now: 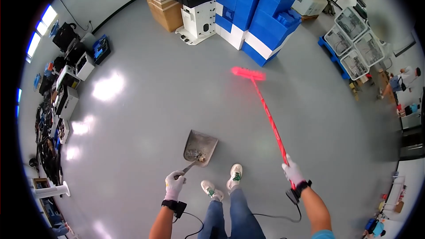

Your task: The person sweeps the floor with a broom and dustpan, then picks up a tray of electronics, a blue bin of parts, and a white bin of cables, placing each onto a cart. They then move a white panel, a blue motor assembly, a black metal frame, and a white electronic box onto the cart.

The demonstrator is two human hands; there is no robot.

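Well apart, your left hand [174, 185] grips the handle [191, 167] of the dustpan [203, 142], which holds debris [193, 154] just ahead of your shoes [236, 174], and your right hand [292, 171] clasps the broom [271, 121], its head [249, 74] farther out.

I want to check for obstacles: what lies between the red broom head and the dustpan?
In the head view, only grey floor lies between the red broom head and the dustpan; no object shows on that stretch.

A cardboard box [168, 17] stands beside a white housing [200, 21] — a black tray [198, 1] on top.
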